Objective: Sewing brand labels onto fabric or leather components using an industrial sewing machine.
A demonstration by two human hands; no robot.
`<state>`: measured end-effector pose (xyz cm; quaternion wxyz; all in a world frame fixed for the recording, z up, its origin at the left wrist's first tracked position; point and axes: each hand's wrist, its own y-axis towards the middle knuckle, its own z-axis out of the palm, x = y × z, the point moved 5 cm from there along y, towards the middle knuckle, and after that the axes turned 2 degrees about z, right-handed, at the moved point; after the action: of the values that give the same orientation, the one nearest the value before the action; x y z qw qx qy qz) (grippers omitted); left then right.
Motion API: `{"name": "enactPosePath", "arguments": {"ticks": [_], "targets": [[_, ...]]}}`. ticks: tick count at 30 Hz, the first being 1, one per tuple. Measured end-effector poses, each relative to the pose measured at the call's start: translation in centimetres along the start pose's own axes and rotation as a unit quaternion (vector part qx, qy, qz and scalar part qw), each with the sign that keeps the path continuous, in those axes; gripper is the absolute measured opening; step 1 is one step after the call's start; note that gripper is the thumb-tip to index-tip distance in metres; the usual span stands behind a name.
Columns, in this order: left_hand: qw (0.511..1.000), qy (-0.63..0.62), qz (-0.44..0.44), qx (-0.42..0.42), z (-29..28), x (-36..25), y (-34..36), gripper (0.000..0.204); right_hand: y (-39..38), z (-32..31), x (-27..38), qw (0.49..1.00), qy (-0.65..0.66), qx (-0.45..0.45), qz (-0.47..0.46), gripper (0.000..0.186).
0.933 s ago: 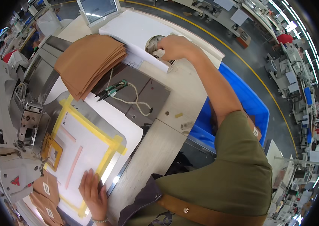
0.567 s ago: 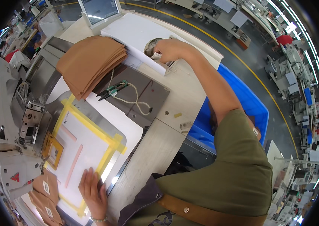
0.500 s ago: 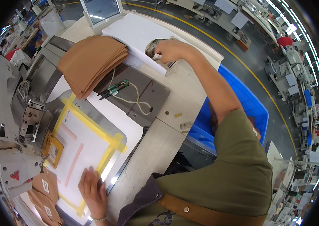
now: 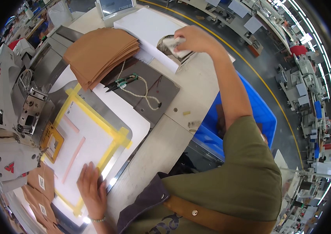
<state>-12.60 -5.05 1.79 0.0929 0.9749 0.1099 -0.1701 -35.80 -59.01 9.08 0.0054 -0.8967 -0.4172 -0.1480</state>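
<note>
My left hand point(image 4: 92, 186) lies with fingers spread on a white sheet point(image 4: 90, 130) edged in yellow tape, with pink strips and a yellow-framed piece point(image 4: 56, 137) near the sewing machine point(image 4: 30, 110). At the back, my right hand point(image 4: 196, 41) pinches a small white item point(image 4: 174, 42), blurred, above a grey-beige object point(image 4: 164, 48) whose kind I cannot tell, beside a white board point(image 4: 146, 24). A stack of brown pieces point(image 4: 99, 48) sits left of the board. Black-tipped snips point(image 4: 120, 82) with green handles and a cord lie on a dark plate.
A blue bin point(image 4: 262, 117) holding brown pieces stands under my right arm. A screen point(image 4: 114, 6) is at the back. Brown labelled pieces point(image 4: 40, 195) lie left of my left hand. Beyond an aisle are workbenches point(image 4: 302, 74) and a person in red point(image 4: 297, 50).
My right hand has risen toward the back, and the white item in its fingers shows more. The view has shifted slightly; my left hand stays on the sheet.
</note>
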Motion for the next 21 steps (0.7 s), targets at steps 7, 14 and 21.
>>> {"name": "enactPosePath", "arguments": {"ticks": [7,14,21], "targets": [[0.979,-0.183,0.018,-0.089,-1.8,-1.5,1.2,0.051,-3.6,-2.1,7.9,0.903,0.421,-0.079,0.017,0.04],[0.798,-0.582,-0.145,-0.055,1.3,-3.4,5.9,0.081,-9.0,11.0,25.8,0.782,0.577,0.234,0.002,0.045],[0.759,-0.614,-0.199,-0.09,0.7,-1.7,5.2,0.048,-10.9,14.0,31.9,0.711,0.631,0.311,-0.014,0.051]]}}
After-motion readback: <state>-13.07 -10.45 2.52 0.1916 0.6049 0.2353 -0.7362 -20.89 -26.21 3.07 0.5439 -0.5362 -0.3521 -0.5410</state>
